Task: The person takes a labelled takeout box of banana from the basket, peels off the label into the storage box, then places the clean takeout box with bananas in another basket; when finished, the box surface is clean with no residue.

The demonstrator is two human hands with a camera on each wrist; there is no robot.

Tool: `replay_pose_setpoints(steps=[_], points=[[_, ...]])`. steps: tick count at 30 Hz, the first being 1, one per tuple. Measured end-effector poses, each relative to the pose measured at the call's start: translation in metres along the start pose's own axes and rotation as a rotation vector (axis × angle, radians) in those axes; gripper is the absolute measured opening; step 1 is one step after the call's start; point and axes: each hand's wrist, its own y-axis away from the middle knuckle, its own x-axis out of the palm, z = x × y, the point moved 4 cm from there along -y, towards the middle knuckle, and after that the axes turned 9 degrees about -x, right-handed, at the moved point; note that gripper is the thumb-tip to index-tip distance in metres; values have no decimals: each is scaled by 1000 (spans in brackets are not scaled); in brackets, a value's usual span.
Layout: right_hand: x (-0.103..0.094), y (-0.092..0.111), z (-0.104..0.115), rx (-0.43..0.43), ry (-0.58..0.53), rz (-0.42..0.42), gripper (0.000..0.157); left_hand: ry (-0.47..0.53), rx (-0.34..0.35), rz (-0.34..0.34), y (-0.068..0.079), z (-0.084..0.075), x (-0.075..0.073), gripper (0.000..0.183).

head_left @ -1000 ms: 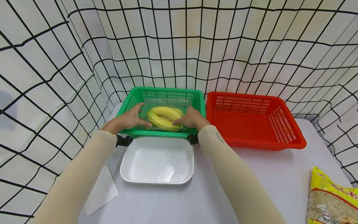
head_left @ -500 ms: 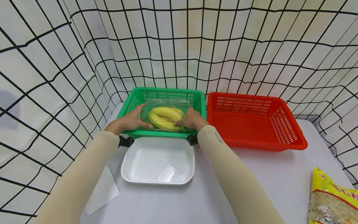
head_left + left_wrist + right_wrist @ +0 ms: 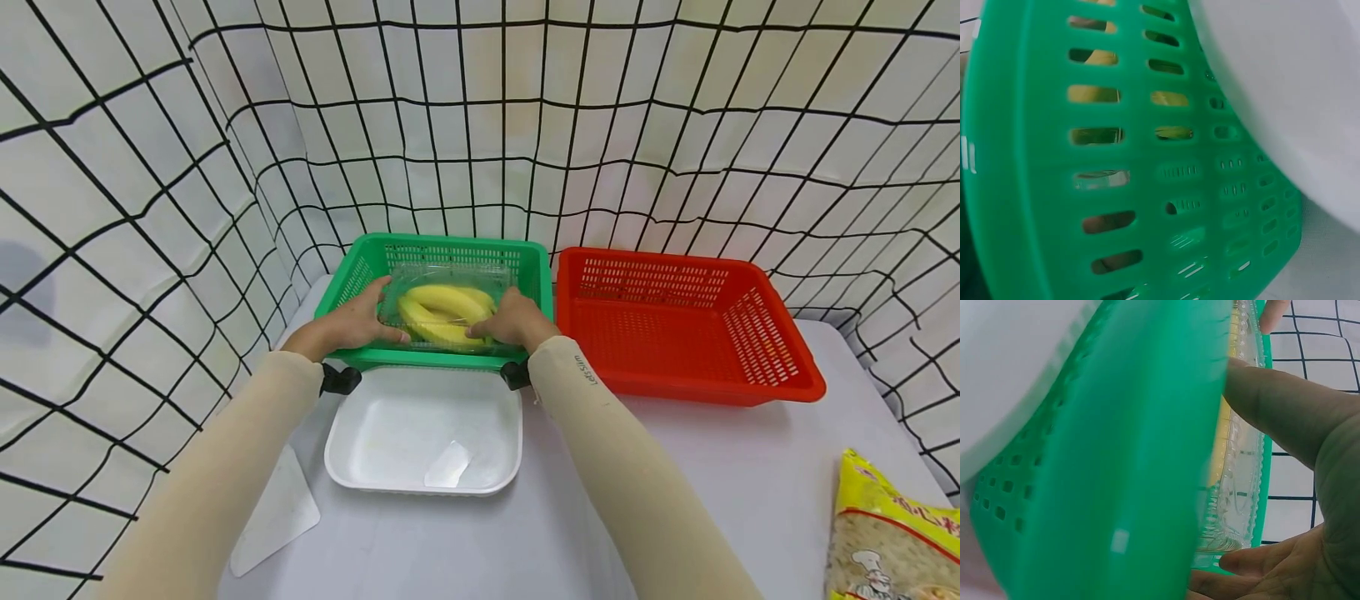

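A clear plastic clamshell box [image 3: 450, 275] with yellow bananas [image 3: 438, 335] inside sits in the green basket [image 3: 450, 361]. My left hand [image 3: 348, 321] grips the box's left end, thumb over its front edge. At the opposite end my right hand [image 3: 517, 321] holds it, thumb near the front and fingers down the side. From the right wrist, the right thumb lies against the box [image 3: 1241, 469] and the other fingers reach past its corner. The basket wall [image 3: 1047, 187] covers most of the left wrist view; bananas and bits of fingers show through its slots.
In front of the green basket stands a white tray [image 3: 405, 425]. A red basket [image 3: 652, 333] is to its right. A white card [image 3: 277, 512] lies at front left, a yellow food bag [image 3: 892, 533] at front right. Black wire mesh [image 3: 465, 158] encloses the back and sides.
Both hands keep their places at the ends of the box, which stays in the green basket. The whole head view has shifted very slightly; nothing else visibly differs.
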Motion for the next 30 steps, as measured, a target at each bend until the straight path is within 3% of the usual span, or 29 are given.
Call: replay_pose_setpoints(steps=[22,26,30], points=[[1,1,1,-14,-10,-9,115,-36,-3,-16,3,-1,-1,112],[3,1,2,-44,-57,-32,120,-62,-6,-23,4,-2,-1,116],[4,0,3,-86,-22,-62,122,-82,28,-39,5,-4,-1,120]])
